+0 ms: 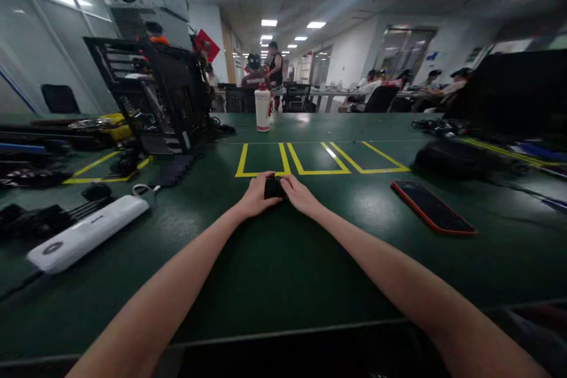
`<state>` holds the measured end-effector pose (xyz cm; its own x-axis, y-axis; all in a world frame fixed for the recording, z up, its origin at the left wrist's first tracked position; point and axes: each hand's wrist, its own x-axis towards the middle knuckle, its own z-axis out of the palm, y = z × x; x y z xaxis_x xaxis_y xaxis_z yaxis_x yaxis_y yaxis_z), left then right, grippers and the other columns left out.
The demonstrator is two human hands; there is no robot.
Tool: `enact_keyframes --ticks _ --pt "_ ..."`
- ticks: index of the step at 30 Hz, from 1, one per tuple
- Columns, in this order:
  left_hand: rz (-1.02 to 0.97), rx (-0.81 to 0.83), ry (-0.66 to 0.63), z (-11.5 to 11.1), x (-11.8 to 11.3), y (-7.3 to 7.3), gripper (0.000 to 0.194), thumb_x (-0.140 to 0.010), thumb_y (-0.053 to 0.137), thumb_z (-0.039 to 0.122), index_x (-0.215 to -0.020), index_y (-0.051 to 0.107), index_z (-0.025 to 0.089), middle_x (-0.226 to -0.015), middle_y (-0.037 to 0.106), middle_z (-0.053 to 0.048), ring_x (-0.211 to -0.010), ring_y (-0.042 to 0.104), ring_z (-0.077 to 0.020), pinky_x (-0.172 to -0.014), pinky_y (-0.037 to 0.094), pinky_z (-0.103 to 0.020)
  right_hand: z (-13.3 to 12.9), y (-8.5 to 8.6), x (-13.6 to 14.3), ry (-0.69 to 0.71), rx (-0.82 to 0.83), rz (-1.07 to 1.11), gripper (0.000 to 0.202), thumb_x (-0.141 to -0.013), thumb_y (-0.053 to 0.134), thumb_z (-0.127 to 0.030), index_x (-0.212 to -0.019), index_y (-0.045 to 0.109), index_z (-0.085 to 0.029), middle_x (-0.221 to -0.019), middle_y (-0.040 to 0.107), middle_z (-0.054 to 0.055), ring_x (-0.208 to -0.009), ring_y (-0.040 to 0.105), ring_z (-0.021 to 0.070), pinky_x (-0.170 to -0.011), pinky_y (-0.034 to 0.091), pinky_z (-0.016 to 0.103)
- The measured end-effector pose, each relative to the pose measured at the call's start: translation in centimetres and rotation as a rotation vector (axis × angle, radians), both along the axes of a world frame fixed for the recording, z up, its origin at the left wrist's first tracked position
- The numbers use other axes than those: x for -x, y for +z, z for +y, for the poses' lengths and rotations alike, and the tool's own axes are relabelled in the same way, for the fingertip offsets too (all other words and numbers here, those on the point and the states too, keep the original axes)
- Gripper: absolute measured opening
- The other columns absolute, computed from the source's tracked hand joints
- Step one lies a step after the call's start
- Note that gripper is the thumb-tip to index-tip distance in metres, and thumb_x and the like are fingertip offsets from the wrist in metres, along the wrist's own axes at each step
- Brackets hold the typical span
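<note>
A small black object (pixel 273 188) is between my hands at the middle of the green table (pixel 274 271), just in front of the yellow tape outlines (pixel 314 172). My left hand (pixel 258 196) is wrapped round its left side, fingers over the far edge and thumb along the near edge. On its right side, my right hand (pixel 298 192) grips it with the fingers pressed together. What the object is cannot be made out.
A white power strip (pixel 91 233) and black cables lie left, near an open computer case (pixel 163 94). A cup (pixel 263 109) stands at the back. To the right are an orange-edged phone (pixel 432 207) and a black pouch (pixel 452 158). People are in the background.
</note>
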<state>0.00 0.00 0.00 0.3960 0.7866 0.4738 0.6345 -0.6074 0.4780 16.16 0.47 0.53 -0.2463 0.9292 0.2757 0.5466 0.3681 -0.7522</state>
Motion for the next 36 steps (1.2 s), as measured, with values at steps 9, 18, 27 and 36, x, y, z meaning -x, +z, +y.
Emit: enact_keyframes --ticks 9,18,27,36 --pt "-0.021 -0.027 -0.024 0.4 0.1 -0.3 0.062 -0.067 0.061 0.035 -0.117 0.030 0.014 -0.115 0.042 -0.013 -0.105 0.042 -0.0256 -0.089 0.035 -0.041 -0.2 0.0 -0.4 0.205 -0.009 0.091 0.038 -0.079 0.044 -0.034 -0.113 0.041 -0.018 -0.107 0.054 0.008 -0.100 0.051 0.0169 -0.087 0.039 0.035" --pt "-0.027 -0.023 -0.026 0.4 0.1 -0.1 0.062 -0.067 0.062 0.034 -0.117 0.031 0.015 -0.113 0.042 -0.011 -0.105 0.042 -0.0257 -0.089 0.035 -0.042 -1.1 0.5 0.0 0.142 -0.055 0.080 0.034 -0.083 0.036 -0.034 -0.112 0.042 -0.016 -0.111 0.051 0.009 -0.101 0.050 0.0168 -0.088 0.037 0.033" --pt "-0.025 -0.030 -0.027 0.7 0.1 -0.4 0.063 -0.066 0.062 0.034 -0.118 0.031 0.017 -0.116 0.041 -0.011 -0.105 0.042 -0.0253 -0.088 0.035 -0.042 -0.5 0.3 0.3 0.096 -0.061 -0.025 0.031 -0.086 0.027 -0.033 -0.107 0.043 -0.017 -0.098 0.056 0.008 -0.089 0.053 0.0168 -0.078 0.039 0.032" --pt "-0.034 -0.021 -0.021 0.7 0.2 -0.4 0.064 -0.065 0.062 0.035 -0.118 0.032 0.016 -0.114 0.044 -0.011 -0.105 0.042 -0.0247 -0.090 0.034 -0.040 -0.3 0.0 0.1 -0.124 -0.162 -0.154 0.029 -0.087 0.024 -0.032 -0.095 0.048 -0.016 -0.088 0.056 0.008 -0.080 0.054 0.0168 -0.070 0.040 0.028"
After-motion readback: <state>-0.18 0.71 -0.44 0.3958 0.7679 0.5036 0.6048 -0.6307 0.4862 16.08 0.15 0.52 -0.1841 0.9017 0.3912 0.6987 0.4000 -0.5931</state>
